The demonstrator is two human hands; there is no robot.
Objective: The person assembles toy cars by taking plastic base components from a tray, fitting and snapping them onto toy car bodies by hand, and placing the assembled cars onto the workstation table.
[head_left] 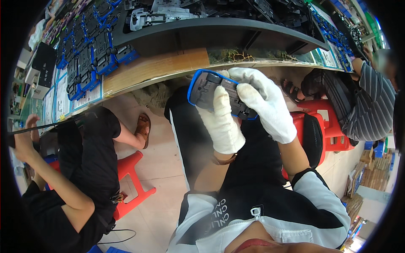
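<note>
Both my hands wear white gloves and hold a blue toy car above my lap, just off the table's front edge. Its black underside faces up, with the blue body showing around the rim. My left hand grips it from below, the thumb pressed flat on the black base. On the far right end of the car, my right hand is closed with its thumb on the base edge and fingers around the side. The car's top side is hidden.
A black tray of dark and grey plastic parts stands on the table. Several upturned blue toy cars lie at left, more at far right. Co-workers sit on both sides, near red stools.
</note>
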